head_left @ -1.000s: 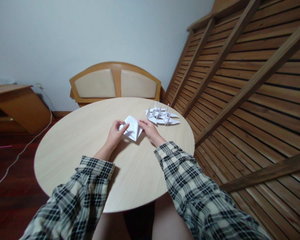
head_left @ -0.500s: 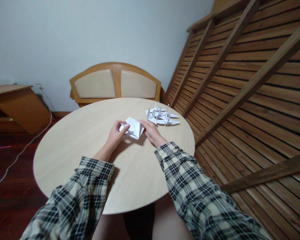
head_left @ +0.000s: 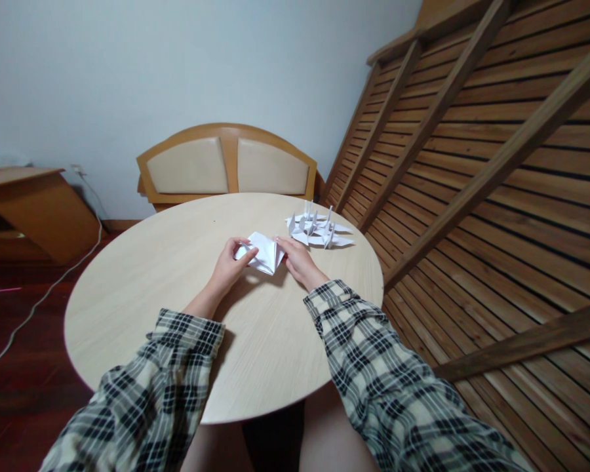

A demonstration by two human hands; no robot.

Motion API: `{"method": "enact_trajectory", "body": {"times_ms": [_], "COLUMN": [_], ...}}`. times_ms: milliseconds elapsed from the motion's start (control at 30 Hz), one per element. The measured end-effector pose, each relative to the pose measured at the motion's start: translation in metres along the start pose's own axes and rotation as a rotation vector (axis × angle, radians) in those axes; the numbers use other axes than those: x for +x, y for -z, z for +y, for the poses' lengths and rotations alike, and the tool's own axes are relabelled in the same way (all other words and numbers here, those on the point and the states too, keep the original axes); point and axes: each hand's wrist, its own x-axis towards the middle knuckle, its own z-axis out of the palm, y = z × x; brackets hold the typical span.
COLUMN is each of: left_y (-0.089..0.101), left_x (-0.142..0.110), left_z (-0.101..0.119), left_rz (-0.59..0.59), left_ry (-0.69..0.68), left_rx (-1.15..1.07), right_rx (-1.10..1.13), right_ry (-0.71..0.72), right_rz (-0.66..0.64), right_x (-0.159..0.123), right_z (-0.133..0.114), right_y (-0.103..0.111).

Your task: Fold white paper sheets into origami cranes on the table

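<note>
Pointed, folded white paper (head_left: 266, 252), fingers of the left hand (head_left: 230, 263) and right hand (head_left: 299, 261) clamped on either side, over the pale round wooden worktop (head_left: 152, 275)! Mid-fold, it seems, and the next move calls for a steady pinch, a crisp crease

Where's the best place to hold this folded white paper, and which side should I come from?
I'd pinch the folded white paper lightly by its opposite side edges, left hand from the left, right hand from the right, as you're doing. It's flattish and layered, with a point toward you, so gripping the sides likely keeps that point uncrushed.
</note>
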Motion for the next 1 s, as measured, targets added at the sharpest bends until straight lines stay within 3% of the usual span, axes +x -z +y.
{"method": "enact_trajectory", "body": {"times_ms": [500, 1000], "left_y": [-0.001, 0.0], "left_x": [-0.003, -0.006], "left_z": [0.006, 0.005], "left_rz": [-0.053, -0.123], "left_ry": [-0.016, -0.04], "left_rx": [-0.011, 0.038], "right_rx": [0.061, 0.149], "right_ry": [-0.03, -0.043], "right_rz": [0.06, 0.028], "right_x": [0.006, 0.012], "right_z": [0.005, 0.008], "right_y": [0.003, 0.009]}}
